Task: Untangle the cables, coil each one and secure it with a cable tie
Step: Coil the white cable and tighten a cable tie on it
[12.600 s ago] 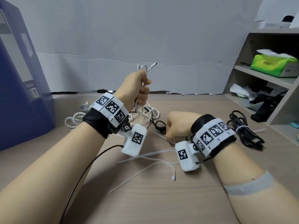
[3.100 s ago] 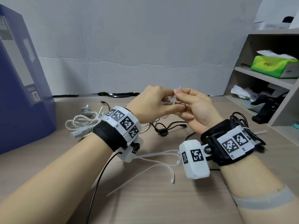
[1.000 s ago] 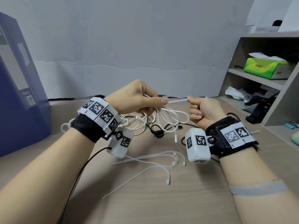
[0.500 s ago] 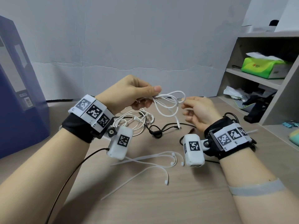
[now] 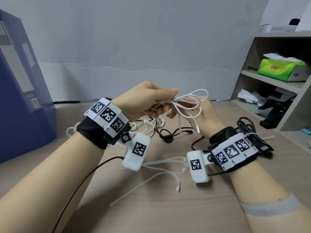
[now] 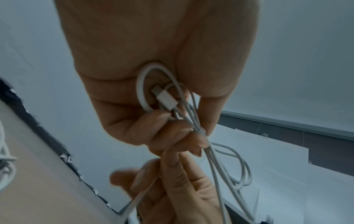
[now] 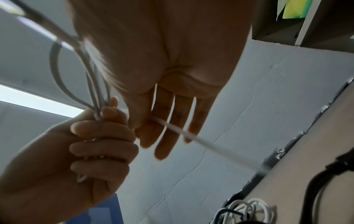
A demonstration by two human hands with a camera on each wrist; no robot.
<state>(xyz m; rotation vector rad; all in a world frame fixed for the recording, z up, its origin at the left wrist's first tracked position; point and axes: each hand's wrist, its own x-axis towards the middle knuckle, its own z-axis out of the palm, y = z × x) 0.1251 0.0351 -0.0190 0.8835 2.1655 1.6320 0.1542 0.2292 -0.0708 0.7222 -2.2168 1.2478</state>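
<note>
My left hand (image 5: 166, 101) grips a coiled white cable (image 5: 193, 101) above the table, with thumb and curled fingers clamped on the gathered strands. The left wrist view shows the cable (image 6: 229, 174) with its white plug tucked in my palm. A white cable tie tail (image 5: 179, 122) hangs down from the bundle. My right hand (image 5: 207, 120) sits just behind the loops with its fingers straight and spread (image 7: 172, 128). The tie tail (image 7: 210, 147) runs across those fingers.
Loose white cable ties (image 5: 168, 167) lie on the wooden table between my wrists. A tangle of white and black cables (image 5: 156, 126) lies behind them. A tied black cable (image 5: 252, 132) rests right, by a shelf (image 5: 269, 78). A blue box (image 5: 20, 98) stands left.
A second ago my right fist was pulling the tie tail sideways. It has since let go and opened, and the tail now hangs down. My left hand lifted the bundle slightly.
</note>
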